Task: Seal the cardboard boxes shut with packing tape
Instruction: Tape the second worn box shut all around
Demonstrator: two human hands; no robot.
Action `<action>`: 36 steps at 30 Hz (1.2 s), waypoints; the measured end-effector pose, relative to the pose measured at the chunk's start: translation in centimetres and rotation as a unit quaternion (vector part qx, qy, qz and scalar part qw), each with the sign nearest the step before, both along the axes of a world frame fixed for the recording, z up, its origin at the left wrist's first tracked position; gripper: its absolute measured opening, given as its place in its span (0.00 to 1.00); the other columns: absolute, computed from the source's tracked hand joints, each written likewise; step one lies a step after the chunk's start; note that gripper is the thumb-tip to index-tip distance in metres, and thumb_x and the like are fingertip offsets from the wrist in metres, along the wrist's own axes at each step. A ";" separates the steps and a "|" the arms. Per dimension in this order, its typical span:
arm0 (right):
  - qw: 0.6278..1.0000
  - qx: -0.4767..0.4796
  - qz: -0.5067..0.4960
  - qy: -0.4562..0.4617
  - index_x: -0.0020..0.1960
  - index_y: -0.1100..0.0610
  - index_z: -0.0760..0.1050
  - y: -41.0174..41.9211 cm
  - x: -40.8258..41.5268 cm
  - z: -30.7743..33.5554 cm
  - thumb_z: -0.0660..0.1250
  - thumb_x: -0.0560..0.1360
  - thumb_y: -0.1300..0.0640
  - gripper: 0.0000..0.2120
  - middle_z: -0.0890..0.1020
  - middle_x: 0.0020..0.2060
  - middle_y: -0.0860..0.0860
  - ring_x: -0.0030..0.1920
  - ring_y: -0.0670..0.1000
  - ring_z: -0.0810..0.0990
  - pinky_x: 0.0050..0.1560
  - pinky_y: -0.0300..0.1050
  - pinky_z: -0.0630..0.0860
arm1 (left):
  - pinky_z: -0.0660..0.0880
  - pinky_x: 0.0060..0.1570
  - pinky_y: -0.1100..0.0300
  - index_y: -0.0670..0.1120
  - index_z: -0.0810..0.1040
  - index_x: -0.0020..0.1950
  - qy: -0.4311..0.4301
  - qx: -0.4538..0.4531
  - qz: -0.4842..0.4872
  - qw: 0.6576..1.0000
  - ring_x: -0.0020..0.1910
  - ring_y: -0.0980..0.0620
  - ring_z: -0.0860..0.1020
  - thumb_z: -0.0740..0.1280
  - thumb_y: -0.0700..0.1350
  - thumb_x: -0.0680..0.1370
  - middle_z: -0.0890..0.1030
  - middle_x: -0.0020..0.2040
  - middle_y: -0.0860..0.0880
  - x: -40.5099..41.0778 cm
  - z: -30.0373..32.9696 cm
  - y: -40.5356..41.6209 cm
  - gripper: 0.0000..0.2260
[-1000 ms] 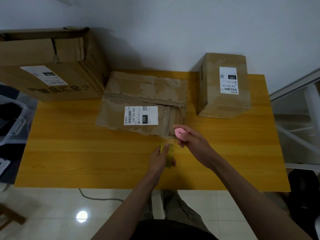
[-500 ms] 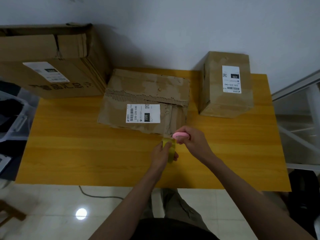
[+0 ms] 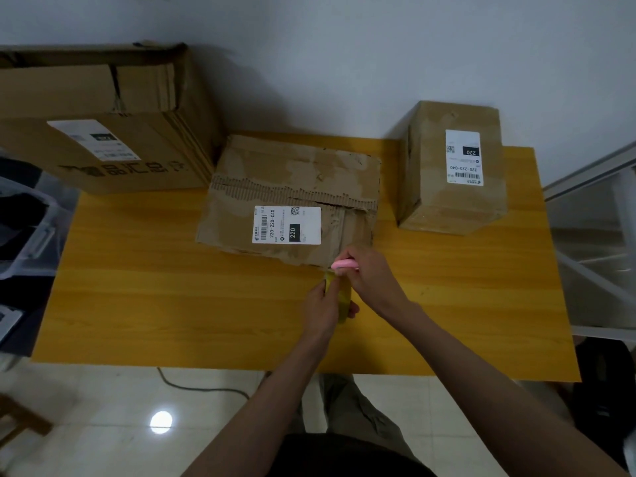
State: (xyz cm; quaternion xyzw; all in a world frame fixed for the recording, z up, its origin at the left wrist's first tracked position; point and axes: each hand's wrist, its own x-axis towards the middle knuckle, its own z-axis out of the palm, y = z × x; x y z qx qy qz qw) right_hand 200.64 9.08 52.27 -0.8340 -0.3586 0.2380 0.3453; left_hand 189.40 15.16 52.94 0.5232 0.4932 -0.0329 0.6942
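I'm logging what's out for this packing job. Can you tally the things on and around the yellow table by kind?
Cardboard boxes: 3 (large box, torn middle box, upright box)
Tape rolls: 1 (yellow tape roll, held by the left hand)
Pink cutters: 1 (pink cutter, held by the right hand)
Total: 5

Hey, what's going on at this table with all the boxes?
A person is taping up cardboard boxes on a yellow wooden table. Their left hand grips a yellowish roll of packing tape, while the right hand holds a small pink cutter at the near edge of the worn, flat cardboard box. Its top seam shows no fresh tape. A taller cardboard box stands to the right.
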 end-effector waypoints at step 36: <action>0.964 -0.183 0.139 -0.136 0.52 0.56 0.76 1.6 0.3 2.4 0.68 0.78 0.58 0.05 0.73 0.50 0.51 0.46 0.52 0.75 0.40 0.44 0.69 | 0.75 0.34 0.64 0.42 0.79 0.54 0.021 0.010 -0.018 1.000 0.31 0.57 0.81 0.55 0.58 0.85 0.84 0.36 0.46 0.1 0.4 -0.1 0.23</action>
